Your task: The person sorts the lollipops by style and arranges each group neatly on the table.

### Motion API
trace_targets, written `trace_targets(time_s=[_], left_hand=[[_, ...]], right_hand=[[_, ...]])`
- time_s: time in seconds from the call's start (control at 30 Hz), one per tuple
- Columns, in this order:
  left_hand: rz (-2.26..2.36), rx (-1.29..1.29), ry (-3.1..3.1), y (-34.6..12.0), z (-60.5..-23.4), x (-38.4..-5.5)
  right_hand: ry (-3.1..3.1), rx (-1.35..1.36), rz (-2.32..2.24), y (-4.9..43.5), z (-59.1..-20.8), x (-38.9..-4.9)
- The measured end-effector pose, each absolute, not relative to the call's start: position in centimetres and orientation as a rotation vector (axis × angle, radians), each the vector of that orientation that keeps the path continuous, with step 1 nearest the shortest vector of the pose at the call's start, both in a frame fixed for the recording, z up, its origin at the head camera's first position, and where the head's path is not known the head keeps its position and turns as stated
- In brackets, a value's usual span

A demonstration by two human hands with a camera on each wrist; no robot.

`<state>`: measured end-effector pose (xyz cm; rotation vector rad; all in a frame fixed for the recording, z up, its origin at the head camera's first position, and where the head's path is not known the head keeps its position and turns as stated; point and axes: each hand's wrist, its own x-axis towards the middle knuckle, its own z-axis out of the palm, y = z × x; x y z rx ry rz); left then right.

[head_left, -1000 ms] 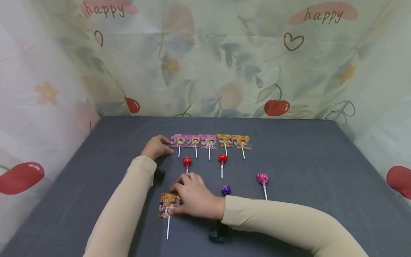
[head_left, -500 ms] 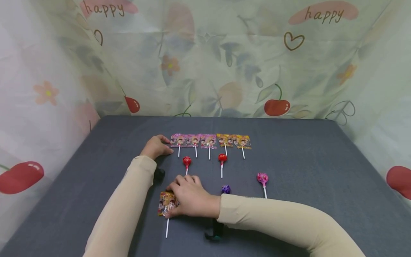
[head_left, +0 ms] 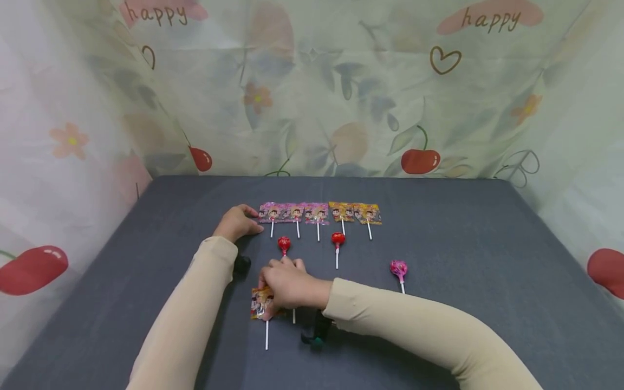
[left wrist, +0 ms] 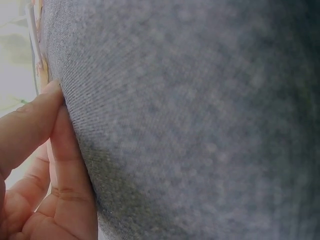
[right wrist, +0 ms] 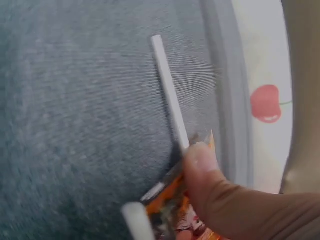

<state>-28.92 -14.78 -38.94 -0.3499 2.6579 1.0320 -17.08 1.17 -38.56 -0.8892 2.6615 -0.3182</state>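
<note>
My right hand (head_left: pixel 290 284) pinches an orange-wrapped lollipop (head_left: pixel 260 304) low over the near middle of the table, its white stick pointing toward me. A second white stick (head_left: pixel 293 316) shows below the hand; its head is mostly hidden. The right wrist view has the thumb (right wrist: pixel 205 170) on the wrapper where the stick begins, with another stick (right wrist: pixel 137 220) close to the camera. My left hand (head_left: pixel 238 223) rests on the cloth at the left end of a row of wrapped lollipops, fingertips at the edge of the leftmost pink lollipop (head_left: pixel 272 213).
The row runs on through more pink lollipops (head_left: pixel 317 213) to orange ones (head_left: pixel 368 214). Nearer stand out two red lollipops (head_left: pixel 284 244) (head_left: pixel 338 238) and a pink-purple lollipop (head_left: pixel 398 268). A grey cloth covers the table (head_left: pixel 453 233), with a printed curtain (head_left: pixel 312 108) behind.
My right hand has shifted slightly right and away from me with the orange-wrapped lollipop. A second stick shows below it, and the sleeve now hides a purple lollipop. The left hand stays put.
</note>
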Motion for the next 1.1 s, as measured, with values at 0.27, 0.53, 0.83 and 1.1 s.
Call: trace_targets(time_s=[0.27,0.53,0.83,1.1], left_hand=[[1.055,-0.367,2.644,-14.8,-38.9,-28.8],[1.060,-0.353,2.651,-14.8,-38.7,-28.7],[1.074,-0.349,2.633,-14.9,-38.7,-28.7],[1.065,-0.356,2.641,-14.9,-38.7,-28.8]], right_hand=[[2.631,-0.914,-0.465,1.7,-37.7,-17.3],[2.442,-1.017,-0.946,3.2,-37.1,-17.4],[2.439,-0.958,-1.205,5.9,-35.2,-17.1],[2.503,-0.873,-1.257,9.8,-32.4,-18.6]])
